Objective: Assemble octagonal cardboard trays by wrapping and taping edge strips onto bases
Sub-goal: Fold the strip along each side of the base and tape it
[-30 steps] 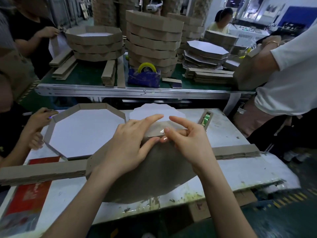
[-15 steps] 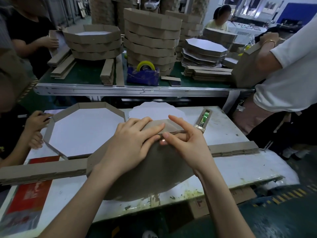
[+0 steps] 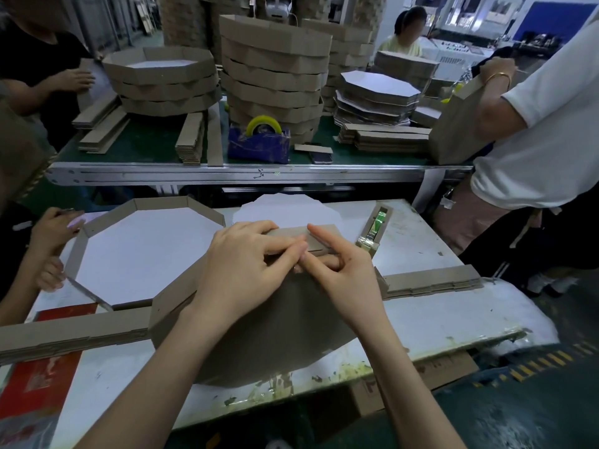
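Tray: brown octagonal cardboard tray (image 3: 265, 335), lies bottom-up at the near edge of the white worktable (image 3: 437, 319).
Strip: brown cardboard edge strip (image 3: 291, 232), stands along the tray's far side, under both hands.
Left hand (image 3: 246, 270): curls over the strip's top edge and grips it.
Right hand (image 3: 343, 280): lays a straight index finger along the strip, other fingers curled; cannot tell whether pinching.
Left: second octagonal tray with white base (image 3: 142, 251), open side up, another person's hands at its rim.
Behind: loose white octagonal sheet (image 3: 285, 209).
Right: cardboard-cased tape dispenser with green roll (image 3: 372, 231), near the right hand.
Across table: stacked flat cardboard strips (image 3: 64, 335).
Far bench: tall stacks of finished brown trays (image 3: 275, 69); blue dispenser with yellow tape roll (image 3: 259, 140).
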A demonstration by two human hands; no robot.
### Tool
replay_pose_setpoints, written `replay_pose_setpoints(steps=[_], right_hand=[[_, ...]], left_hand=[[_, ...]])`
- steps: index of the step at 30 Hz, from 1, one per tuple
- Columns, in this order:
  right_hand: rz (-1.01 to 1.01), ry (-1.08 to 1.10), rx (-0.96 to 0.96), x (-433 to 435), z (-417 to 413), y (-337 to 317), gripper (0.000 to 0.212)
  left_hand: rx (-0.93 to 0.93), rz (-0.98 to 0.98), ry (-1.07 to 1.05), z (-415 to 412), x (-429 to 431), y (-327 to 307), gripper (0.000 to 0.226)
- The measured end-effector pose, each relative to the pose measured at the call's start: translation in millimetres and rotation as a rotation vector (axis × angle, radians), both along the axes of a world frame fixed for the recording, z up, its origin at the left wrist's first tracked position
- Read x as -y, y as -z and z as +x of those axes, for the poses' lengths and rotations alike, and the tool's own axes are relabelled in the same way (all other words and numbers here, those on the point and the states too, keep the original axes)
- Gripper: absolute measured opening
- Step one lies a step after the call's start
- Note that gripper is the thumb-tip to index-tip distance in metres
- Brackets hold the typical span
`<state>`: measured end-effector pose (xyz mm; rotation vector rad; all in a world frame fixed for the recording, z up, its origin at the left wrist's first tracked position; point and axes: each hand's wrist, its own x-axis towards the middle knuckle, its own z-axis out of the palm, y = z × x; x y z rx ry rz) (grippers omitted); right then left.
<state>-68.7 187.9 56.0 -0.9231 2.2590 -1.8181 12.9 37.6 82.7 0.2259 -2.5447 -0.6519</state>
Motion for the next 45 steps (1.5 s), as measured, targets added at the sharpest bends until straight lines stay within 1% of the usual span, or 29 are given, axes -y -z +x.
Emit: replay_pose_setpoints(steps=[2,4,7,10,12,14,15,16,17,18,19,20,22,23,24,26,27,28,30,32,35,37,39,41,43,45], right_hand=[[0.042,0.003,-0.056,-0.2,-2.9,-0.9,0.053],[0.096,0.009,-0.118,-0.1,-6.9,-3.7,0.052],[0.235,0.093,-0.212,-0.7,-9.7,-0.8,0.055],[0.215,0.133,-0.210,-2.3,-6.2,8.3,0.059],[0.222,0.135,-0.222,-3.3,-8.4,8.7,0.061],[0.261,0.084,-0.217,-6.9,-11.8,5.6,0.063],[0.261,0.025,-0.199,-9.5,-13.0,3.1,0.063],[0.221,-0.047,-0.172,-12.6,-14.1,0.0,0.058],[0.142,-0.100,-0.145,-15.7,-16.4,-4.3,0.049],[0.050,-0.103,-0.138,-18.2,-20.8,-9.1,0.036],[-0.024,-0.055,-0.152,-19.5,-27.0,-13.9,0.024],[-0.055,0.018,-0.174,-19.8,-34.7,-17.8,0.017],[-0.007,0.142,-0.173,-18.4,-51.6,-23.7,0.018],[0.052,0.157,-0.143,-17.8,-59.9,-26.2,0.020],[0.150,0.127,-0.114,-17.3,-68.3,-26.8,0.024],[0.388,-0.046,-0.077,-17.6,-81.2,-25.6,0.032],[0.456,-0.156,-0.049,-17.0,-83.8,-25.2,0.036],[0.478,-0.252,-0.012,-15.5,-84.4,-24.9,0.037],[0.453,-0.347,0.005,-12.6,-84.3,-24.2,0.037],[0.419,-0.367,-0.028,-8.3,-83.8,-26.9,0.035],[0.404,-0.439,-0.014,-3.2,-82.8,-30.0,0.032],[0.401,-0.412,-0.002,-3.4,-83.6,-30.7,0.026],[0.404,-0.343,-0.036,-6.3,-87.5,-32.9,0.032],[0.429,-0.302,-0.069,-10.5,-92.2,-39.4,0.031],[0.476,-0.315,-0.089,-14.2,-95.0,-49.2,0.027],[0.485,-0.322,-0.119,-18.6,-95.4,-61.5,0.024]], left_hand=[[-0.027,0.011,-0.001,-3.4,2.1,3.7,0.037],[-0.059,0.011,-0.011,-6.4,2.6,3.5,0.043],[-0.082,0.034,-0.040,-8.7,4.5,1.4,0.038],[-0.059,0.024,-0.047,-8.8,4.5,0.3,0.036],[-0.065,-0.011,-0.042,-10.0,4.3,-0.6,0.040],[-0.088,-0.061,-0.038,-8.9,4.7,0.1,0.043],[-0.096,-0.083,-0.039,-7.7,5.5,0.8,0.043],[-0.094,-0.107,-0.042,-6.6,6.7,1.6,0.044],[-0.083,-0.130,-0.047,-5.6,8.2,2.2,0.044],[-0.072,-0.146,-0.058,-4.6,10.0,2.5,0.043],[-0.061,-0.160,-0.068,-3.7,12.1,2.9,0.041],[-0.044,-0.184,-0.071,-2.8,14.4,3.9,0.040],[0.019,-0.261,-0.072,-0.3,17.5,6.3,0.050],[0.057,-0.290,-0.073,1.8,18.5,7.1,0.058],[0.098,-0.307,-0.071,3.7,20.4,7.3,0.067],[0.192,-0.319,-0.068,7.9,26.7,6.1,0.084],[0.236,-0.326,-0.072,9.6,30.1,5.0,0.091],[0.261,-0.342,-0.079,11.0,32.4,3.9,0.093],[0.242,-0.396,-0.110,10.5,30.1,-0.8,0.091],[0.189,-0.417,-0.140,0.0,19.8,-10.2,0.094],[0.196,-0.413,-0.086,-24.4,3.8,-18.6,0.100],[0.257,-0.430,-0.041,-35.4,2.2,-20.6,0.097],[0.266,-0.408,-0.022,-35.9,5.3,-19.2,0.091],[0.229,-0.371,-0.011,-27.7,9.2,-19.5,0.090],[0.154,-0.335,-0.012,-16.5,14.0,-18.6,0.089],[0.074,-0.256,-0.035,-5.4,19.4,-18.2,0.088]])
